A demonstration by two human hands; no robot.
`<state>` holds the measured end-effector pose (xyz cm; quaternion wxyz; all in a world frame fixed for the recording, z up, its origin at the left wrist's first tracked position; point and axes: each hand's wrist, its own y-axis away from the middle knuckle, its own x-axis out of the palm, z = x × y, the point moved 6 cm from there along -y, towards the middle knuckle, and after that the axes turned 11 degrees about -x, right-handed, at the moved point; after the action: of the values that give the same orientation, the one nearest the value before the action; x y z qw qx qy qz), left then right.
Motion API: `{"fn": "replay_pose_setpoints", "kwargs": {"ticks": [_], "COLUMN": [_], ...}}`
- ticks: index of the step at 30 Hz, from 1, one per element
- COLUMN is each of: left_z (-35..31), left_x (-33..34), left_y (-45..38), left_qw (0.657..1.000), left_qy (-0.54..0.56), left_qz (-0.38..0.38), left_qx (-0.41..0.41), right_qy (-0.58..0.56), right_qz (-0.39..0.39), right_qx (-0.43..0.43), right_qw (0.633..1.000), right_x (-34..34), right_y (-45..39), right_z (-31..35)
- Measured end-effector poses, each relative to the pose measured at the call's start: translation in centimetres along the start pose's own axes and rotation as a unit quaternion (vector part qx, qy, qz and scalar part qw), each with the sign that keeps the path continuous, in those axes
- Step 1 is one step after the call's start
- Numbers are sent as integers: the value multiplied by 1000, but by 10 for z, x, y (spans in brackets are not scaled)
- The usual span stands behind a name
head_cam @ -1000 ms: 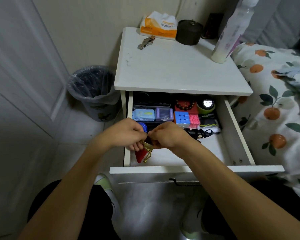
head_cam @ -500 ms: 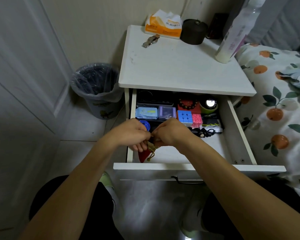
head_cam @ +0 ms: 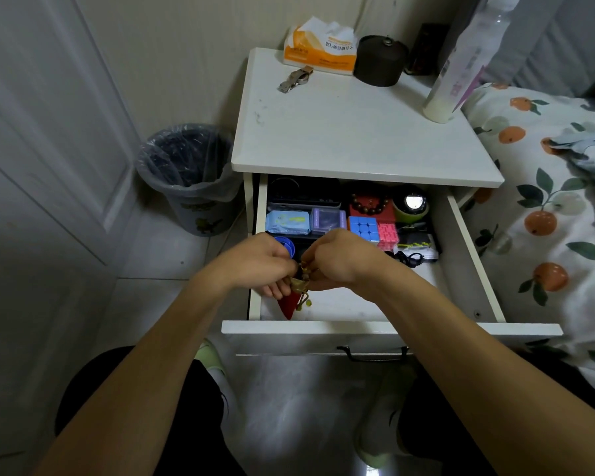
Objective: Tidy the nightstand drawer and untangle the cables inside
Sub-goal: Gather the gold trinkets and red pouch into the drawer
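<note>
The white nightstand drawer [head_cam: 392, 328] stands pulled out. Over its front left part my left hand [head_cam: 258, 262] and my right hand [head_cam: 340, 259] meet, both pinching the gold top and drawstring of a small red pouch [head_cam: 289, 305], whose red tip hangs below my fingers. A black cable [head_cam: 411, 259] lies coiled just right of my right hand. Behind my hands sit a blue packet [head_cam: 287, 222], a purple box [head_cam: 327, 220], a blue puzzle cube [head_cam: 364, 228], a pink block [head_cam: 387, 233], a bead bracelet on a red box [head_cam: 371, 204] and a green round gadget [head_cam: 412, 206].
On the nightstand top [head_cam: 358, 139] are a tissue pack [head_cam: 320, 46], a watch [head_cam: 295, 79], a dark round tin [head_cam: 378, 60] and a tall bottle [head_cam: 461, 63]. A lined bin [head_cam: 186, 173] stands left of the nightstand; a bed with orange-print bedding [head_cam: 550, 207] is on the right.
My hands stay together on the pouch, fingers working at its top; they have shifted slightly. The view has tilted a little.
</note>
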<state>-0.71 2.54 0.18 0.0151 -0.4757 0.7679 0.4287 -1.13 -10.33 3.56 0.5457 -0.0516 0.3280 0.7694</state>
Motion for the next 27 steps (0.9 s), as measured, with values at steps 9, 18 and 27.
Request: {"fn": "replay_pose_setpoints", "kwargs": {"ticks": [9,18,27], "left_z": [-2,-3,0], "left_x": [4,5,-13], "left_y": [-2,-9,-14], "left_qw": [1000,1000,995], "left_qy": [2,-8,-15], "left_qz": [-2,-2,-96], "left_qx": [-2,-1,28], "right_qy": [57,-31,119], "right_qz": [9,-8,-3], "right_qx": [-31,-80,-35], "right_qw": [998,996,992], "right_x": [0,-11,-31], "right_y": [4,1,-15], "right_z": [1,-9,-54]}}
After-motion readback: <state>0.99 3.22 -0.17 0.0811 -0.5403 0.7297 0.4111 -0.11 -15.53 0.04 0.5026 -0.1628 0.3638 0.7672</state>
